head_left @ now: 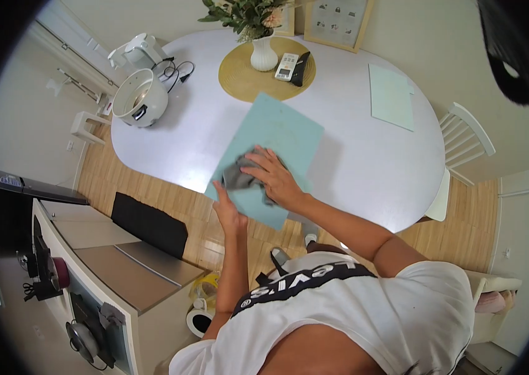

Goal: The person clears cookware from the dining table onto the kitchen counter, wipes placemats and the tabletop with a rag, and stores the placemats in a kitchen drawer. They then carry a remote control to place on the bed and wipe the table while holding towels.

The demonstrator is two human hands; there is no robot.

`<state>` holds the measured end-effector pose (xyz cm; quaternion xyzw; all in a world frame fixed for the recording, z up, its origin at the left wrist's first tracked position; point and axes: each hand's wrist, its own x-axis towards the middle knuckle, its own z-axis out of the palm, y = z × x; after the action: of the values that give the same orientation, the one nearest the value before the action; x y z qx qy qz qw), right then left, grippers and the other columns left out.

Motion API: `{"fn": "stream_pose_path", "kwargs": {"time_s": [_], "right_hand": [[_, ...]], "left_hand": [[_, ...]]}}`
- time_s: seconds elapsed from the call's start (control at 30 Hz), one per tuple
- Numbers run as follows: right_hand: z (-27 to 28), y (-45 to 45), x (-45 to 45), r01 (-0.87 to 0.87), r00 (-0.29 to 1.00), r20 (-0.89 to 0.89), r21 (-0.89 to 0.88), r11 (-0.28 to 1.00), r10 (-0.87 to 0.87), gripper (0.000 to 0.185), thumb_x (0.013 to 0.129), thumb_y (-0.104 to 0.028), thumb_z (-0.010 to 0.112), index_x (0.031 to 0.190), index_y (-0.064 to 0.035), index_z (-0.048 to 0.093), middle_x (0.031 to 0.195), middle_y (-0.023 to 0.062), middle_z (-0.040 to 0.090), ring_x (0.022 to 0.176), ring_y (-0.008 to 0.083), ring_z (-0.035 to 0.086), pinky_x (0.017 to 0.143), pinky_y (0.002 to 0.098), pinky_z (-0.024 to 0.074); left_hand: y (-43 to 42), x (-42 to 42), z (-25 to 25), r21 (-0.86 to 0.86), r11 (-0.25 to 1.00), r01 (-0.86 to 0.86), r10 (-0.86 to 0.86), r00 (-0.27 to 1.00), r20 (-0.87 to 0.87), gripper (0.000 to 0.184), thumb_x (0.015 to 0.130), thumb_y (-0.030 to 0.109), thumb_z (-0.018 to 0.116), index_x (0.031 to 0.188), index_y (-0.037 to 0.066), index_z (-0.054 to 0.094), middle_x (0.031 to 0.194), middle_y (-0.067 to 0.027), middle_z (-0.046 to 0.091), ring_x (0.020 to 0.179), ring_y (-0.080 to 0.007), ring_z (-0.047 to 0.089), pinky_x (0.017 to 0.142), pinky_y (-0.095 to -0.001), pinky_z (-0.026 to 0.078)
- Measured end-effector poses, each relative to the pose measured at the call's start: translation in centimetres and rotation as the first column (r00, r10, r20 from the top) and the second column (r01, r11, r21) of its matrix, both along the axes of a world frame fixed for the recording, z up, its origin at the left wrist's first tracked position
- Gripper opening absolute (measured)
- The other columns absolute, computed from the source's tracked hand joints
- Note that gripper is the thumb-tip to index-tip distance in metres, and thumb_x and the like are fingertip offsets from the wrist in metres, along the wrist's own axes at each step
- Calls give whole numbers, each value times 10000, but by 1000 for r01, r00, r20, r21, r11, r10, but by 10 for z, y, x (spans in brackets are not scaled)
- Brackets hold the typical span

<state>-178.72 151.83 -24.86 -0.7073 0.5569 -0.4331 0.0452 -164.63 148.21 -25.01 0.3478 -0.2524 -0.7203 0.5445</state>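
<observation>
Board (296, 134) clamped by left hand (230, 214); right hand (279, 181) palm-down on cloth (237, 177), fingers slightly apart.

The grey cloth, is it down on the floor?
No, the right hand holds the grey cloth against the light blue board.

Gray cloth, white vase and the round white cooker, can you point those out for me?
Gray cloth (237, 177): head view, on its left part, beside the fingers.
White vase (264, 56): head view, middle of its body.
Round white cooker (157, 104): head view, outer side wall.
</observation>
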Motion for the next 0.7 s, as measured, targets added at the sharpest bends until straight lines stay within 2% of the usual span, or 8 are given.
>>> {"fn": "stream_pose_path", "kwargs": {"time_s": [0.17,0.23,0.3,0.33,0.4,0.53,0.63,0.7], "right_hand": [[-12,-37,-77,-99,987,-88,310,946,132,372,739,-77,643,1108,-103,604,1244,68,505,1286,278,367,1061,418,287],[0,-80,-133,-472,863,438,525,708,251,348,755,-147,681,1089,-86,605,1180,62,558,1236,238,416,1011,362,338],[-3,-141,-188,-292,614,727,571,767,-308,302,784,-193,669,1043,-52,606,1124,106,583,1138,231,487,942,364,392],[-36,-175,-219,86,636,663,447,890,-394,290,752,-252,699,899,-24,596,1092,150,595,1051,239,543,827,405,442],[-89,-261,-269,904,293,162,274,328,-942,317,731,-218,705,902,21,586,956,186,620,915,311,601,736,386,488],[-128,-283,-300,833,343,202,386,397,-917,383,710,-197,715,936,70,560,873,222,617,828,394,606,722,408,497],[-110,-263,-314,457,557,420,565,687,-717,397,736,-148,701,998,99,531,871,215,606,834,378,608,749,398,501],[-84,-235,-318,54,2,879,476,878,-477,429,781,-87,663,1144,53,482,927,143,619,878,258,613,793,349,490]], "left_hand": [[2,-3,-58,210,975,71,-74,997,10,563,918,420,498,1228,-44,424,1118,-123,547,971,-227,574,805,-353,514],[10,-7,-72,210,978,-4,-8,998,56,577,914,441,490,1246,-26,416,1115,-121,549,960,-235,581,788,-357,523],[18,-7,-82,253,967,10,-32,996,80,610,897,468,498,1256,-17,410,1134,-120,543,978,-241,576,792,-358,524],[25,-8,-87,266,964,6,-29,996,83,628,888,482,503,1261,-15,407,1144,-120,541,986,-243,574,797,-359,524],[28,-19,-103,283,959,-8,-17,996,85,661,871,502,518,1267,-15,401,1167,-121,533,1011,-245,565,821,-369,514],[36,-19,-122,358,933,-23,-26,991,132,721,877,538,476,1323,-14,343,1277,-125,467,1093,-275,522,852,-373,499],[28,-9,-136,450,893,-25,-80,974,212,692,864,512,528,1255,-44,400,1202,-139,508,1003,-260,570,781,-372,534],[23,-12,-117,419,908,18,-220,872,437,673,861,489,555,1183,-90,441,1101,-165,558,870,-255,618,679,-358,560]]}}
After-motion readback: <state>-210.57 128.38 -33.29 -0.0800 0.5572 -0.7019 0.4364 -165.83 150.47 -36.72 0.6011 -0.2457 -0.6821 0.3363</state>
